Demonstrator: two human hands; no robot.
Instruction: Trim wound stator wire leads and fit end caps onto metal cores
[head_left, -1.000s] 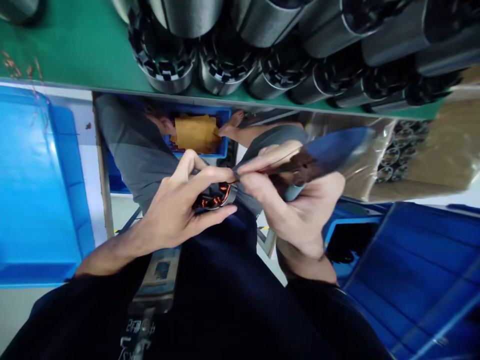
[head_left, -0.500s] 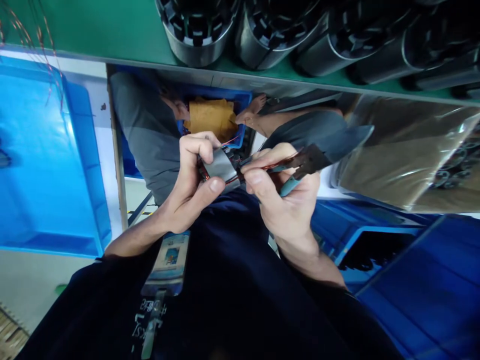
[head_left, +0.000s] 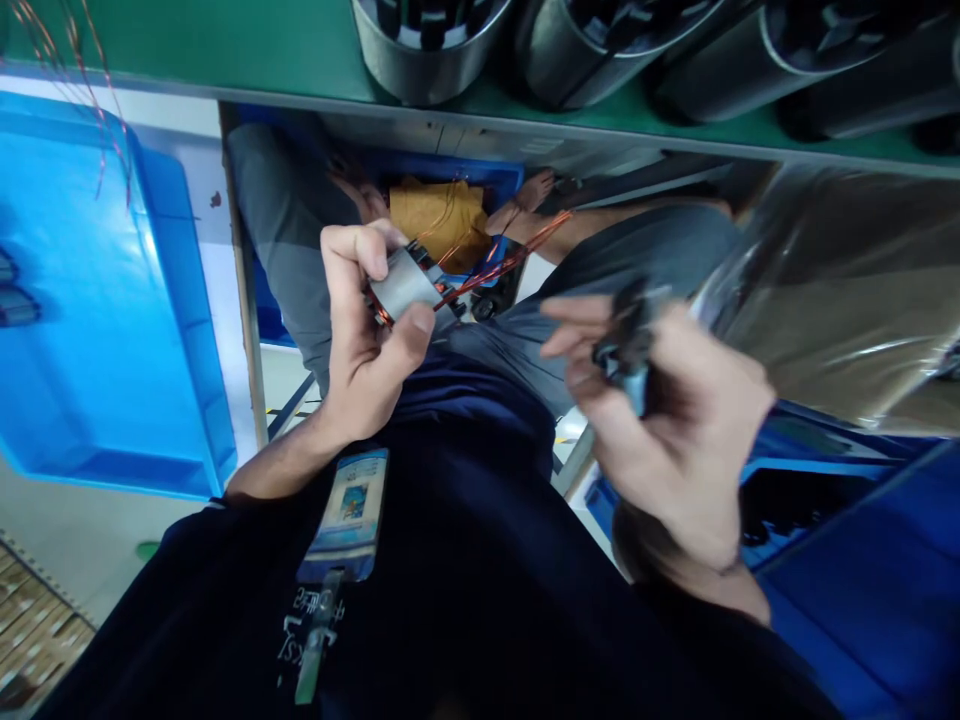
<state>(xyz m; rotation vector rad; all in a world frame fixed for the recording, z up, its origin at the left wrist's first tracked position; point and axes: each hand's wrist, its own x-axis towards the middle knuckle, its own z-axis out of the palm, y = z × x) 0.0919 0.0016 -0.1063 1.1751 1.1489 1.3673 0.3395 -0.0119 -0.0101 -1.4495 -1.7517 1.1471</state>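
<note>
- Your left hand (head_left: 371, 330) is closed round a small metal stator (head_left: 405, 285), thumb pressed on its lower edge and fingers curled over the top.
- The stator sits at chest height, above your dark shirt and below the bench edge (head_left: 525, 120), in the middle-left of the view.
- Copper wires (head_left: 502, 262) fan out from the stator's right side, up and to the right, ending free in the air (no hand is on them).
- Your right hand (head_left: 667, 430) is well apart from the stator, to the right and a little lower. It is blurred.
- That hand is closed on a dark tool (head_left: 630, 345) with a teal handle; the forefinger and middle finger stretch left, away from the handle. What kind of tool it is cannot be told through the blur.
- A badge (head_left: 346, 515) hangs on your chest, just under the left wrist.
- On the green bench top above, steel cylinders (head_left: 427, 55) lie in a row, their open ends showing toothed cores.
- A blue bin (head_left: 180, 330) stands at your left; thin copper strands hang over its upper corner.
- Beyond the stator sits another person in a grey shirt (head_left: 281, 230), with a blue tray holding yellow sheets (head_left: 435, 210) beside them.
- At the right, clear plastic wrap (head_left: 847, 300) covers a brown bundle, with dark blue crates (head_left: 862, 580) below it.
</note>
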